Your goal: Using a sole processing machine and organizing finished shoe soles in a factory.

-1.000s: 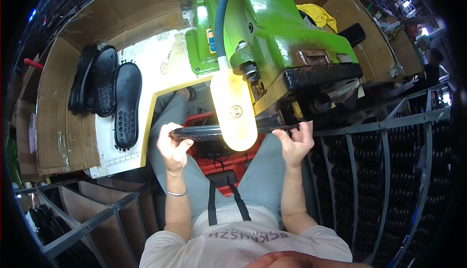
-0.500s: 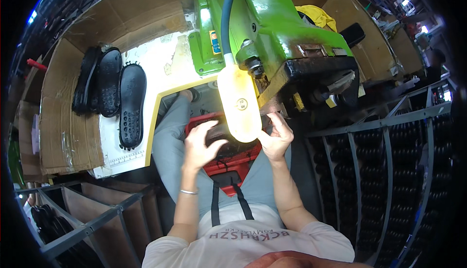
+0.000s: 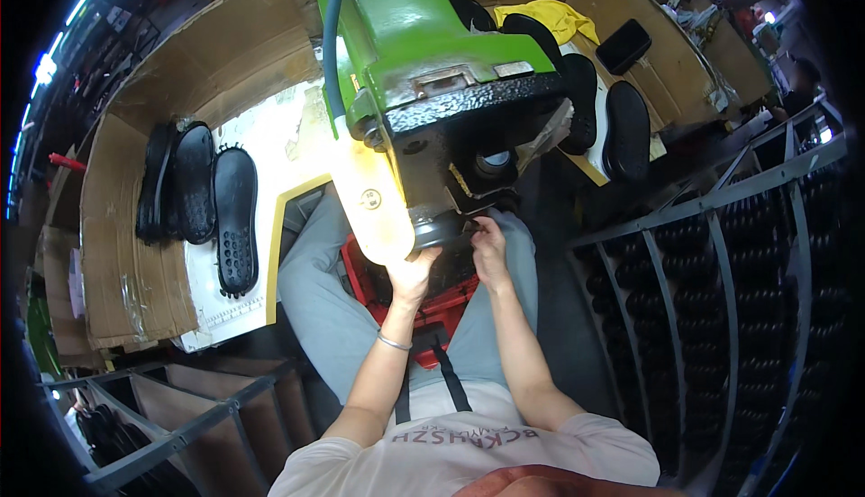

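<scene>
Both my hands reach up under the black head (image 3: 468,127) of a green machine (image 3: 405,19). My left hand (image 3: 413,273) grips the near end of a black shoe sole (image 3: 449,267). My right hand (image 3: 489,243) pinches its far side, just below the machine's round metal foot (image 3: 437,227). The machine and a cream-coloured guard (image 3: 374,204) hide most of the sole. A red crate (image 3: 455,306) rests on my lap beneath the hands.
Three black soles (image 3: 232,219) lie on the white bench at the left, and more soles (image 3: 626,127) lie at the right beside a yellow cloth (image 3: 550,15). Cardboard walls (image 3: 117,254) ring the bench. A metal rack (image 3: 721,272) of dark soles stands at the right.
My hands held the sole flat and wide apart in front of the machine. They have come close together and pushed it up under the machine head.
</scene>
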